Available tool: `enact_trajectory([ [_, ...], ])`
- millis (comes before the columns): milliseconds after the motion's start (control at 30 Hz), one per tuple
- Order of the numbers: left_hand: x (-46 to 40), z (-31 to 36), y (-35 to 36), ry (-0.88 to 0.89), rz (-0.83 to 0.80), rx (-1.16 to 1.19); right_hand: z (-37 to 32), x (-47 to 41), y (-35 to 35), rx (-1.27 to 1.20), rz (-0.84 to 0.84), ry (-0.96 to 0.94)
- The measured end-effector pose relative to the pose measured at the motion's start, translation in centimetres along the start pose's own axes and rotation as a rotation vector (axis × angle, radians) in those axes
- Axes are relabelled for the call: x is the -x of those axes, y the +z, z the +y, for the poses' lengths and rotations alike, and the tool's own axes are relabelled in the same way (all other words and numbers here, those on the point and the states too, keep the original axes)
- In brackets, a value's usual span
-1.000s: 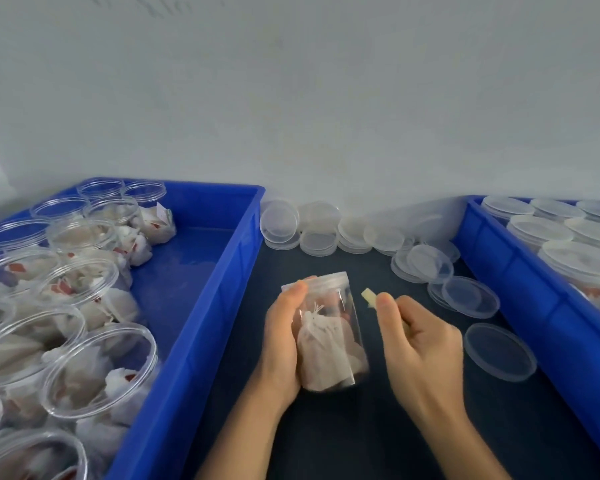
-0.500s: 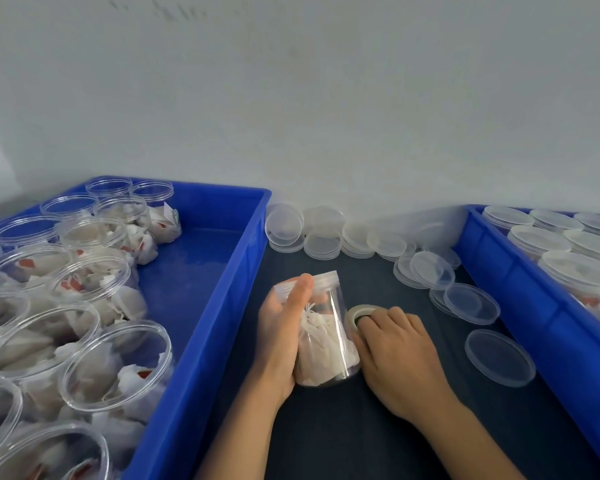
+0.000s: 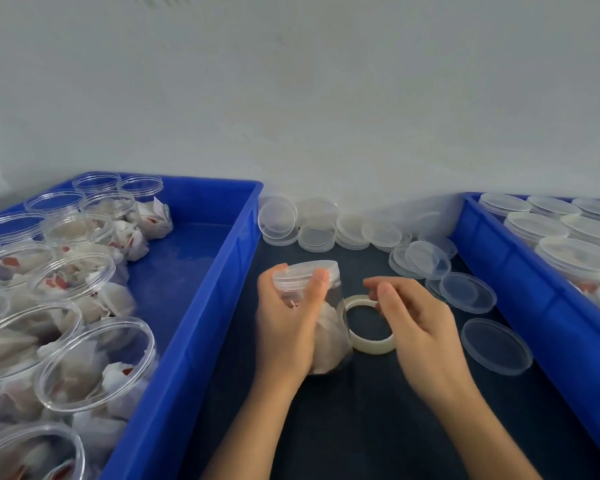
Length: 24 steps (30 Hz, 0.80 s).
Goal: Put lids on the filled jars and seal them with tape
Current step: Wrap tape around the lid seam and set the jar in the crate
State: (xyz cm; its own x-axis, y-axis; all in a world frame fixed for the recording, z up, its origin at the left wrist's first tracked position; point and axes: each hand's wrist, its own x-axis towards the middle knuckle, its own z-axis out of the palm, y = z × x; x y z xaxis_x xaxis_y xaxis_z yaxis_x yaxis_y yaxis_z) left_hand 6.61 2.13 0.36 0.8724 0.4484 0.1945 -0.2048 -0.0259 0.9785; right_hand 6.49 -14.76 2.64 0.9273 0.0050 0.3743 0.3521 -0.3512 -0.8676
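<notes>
Here, between the two blue bins, the left hand (image 3: 288, 327) wraps the lidded jar (image 3: 314, 313) tilted on the dark mat, the right hand (image 3: 420, 327) hovering loose-fingered, holding nothing, over the tape roll (image 3: 371, 342); a skewed lid risks a crooked seal.

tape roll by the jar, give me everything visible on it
The tape roll is a pale, translucent ring with a wide open centre, lying flat on the dark table. It sits just right of the lidded jar held by the left hand, against or very near its wall. The right hand hovers over its right edge with loosely bent fingers; contact cannot be told. No loose tape end shows.
</notes>
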Motion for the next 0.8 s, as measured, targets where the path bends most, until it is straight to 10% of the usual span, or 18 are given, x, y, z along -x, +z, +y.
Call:
enact_trajectory([
  [800, 1.3, 0.8, 0.6, 0.127, -0.079, -0.056, -2.4, 0.2, -0.2, -0.335, -0.115, 0.137],
])
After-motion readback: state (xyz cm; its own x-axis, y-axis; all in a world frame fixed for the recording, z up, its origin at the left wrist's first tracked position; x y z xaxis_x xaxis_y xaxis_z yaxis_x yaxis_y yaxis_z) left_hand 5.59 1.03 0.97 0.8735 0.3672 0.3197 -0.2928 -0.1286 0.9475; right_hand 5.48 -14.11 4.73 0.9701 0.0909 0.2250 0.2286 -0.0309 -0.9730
